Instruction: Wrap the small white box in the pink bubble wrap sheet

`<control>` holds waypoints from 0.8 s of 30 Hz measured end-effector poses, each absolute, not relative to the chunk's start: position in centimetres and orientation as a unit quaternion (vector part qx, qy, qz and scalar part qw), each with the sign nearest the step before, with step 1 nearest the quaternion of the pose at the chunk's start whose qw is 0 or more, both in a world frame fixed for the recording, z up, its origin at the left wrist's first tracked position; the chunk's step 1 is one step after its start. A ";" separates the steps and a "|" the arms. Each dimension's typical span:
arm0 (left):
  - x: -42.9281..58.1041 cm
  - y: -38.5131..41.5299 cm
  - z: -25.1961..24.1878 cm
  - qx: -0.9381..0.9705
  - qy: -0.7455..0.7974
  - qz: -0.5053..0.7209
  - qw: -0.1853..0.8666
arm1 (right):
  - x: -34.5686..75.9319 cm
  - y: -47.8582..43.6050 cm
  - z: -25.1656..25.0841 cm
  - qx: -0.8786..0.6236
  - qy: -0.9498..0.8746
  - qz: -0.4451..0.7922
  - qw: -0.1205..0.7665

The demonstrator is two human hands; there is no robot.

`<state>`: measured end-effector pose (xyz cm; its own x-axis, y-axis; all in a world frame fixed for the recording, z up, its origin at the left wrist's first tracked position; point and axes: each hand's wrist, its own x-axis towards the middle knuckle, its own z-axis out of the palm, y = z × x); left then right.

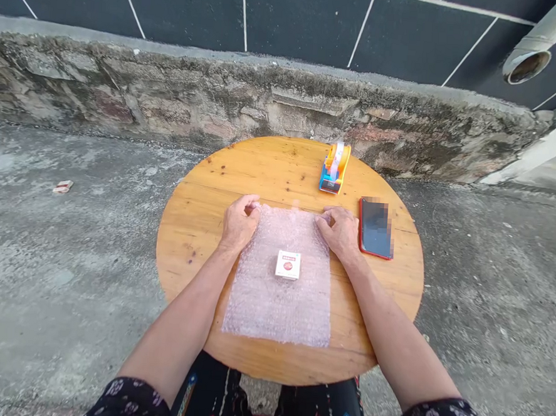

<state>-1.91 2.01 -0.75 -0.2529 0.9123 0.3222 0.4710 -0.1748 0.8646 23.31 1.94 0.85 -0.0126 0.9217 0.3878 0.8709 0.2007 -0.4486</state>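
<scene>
A pinkish sheet of bubble wrap (281, 315) lies flat on the round wooden table (192, 228). On its middle sits a small white box (287, 265) with a red print on top. My left hand (241, 221) pinches the sheet's far left corner between thumb and fingers. At the far right corner, my right hand (340, 230) has its fingers closed on the edge of the wrap. A short strip of clear tape seems to stand at the far edge, between the hands.
A yellow and blue tape dispenser (333, 170) with a roll in it stands near the table's far edge. A phone (375, 229) in a red case lies right of my right hand. Behind the table runs a low stone wall base (209, 103); a pipe (527, 63) juts out at upper right.
</scene>
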 end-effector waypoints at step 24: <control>-3.6 -2.8 6.8 0.654 0.568 0.495 0.066 | 21.7 -4.9 6.6 -0.406 -0.834 0.214 0.308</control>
<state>-3.61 -2.76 6.82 -0.1364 0.8085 0.5724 0.6777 -0.3454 0.6492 21.67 -4.85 6.60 -0.4815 0.8081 0.3394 0.5443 0.5792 -0.6069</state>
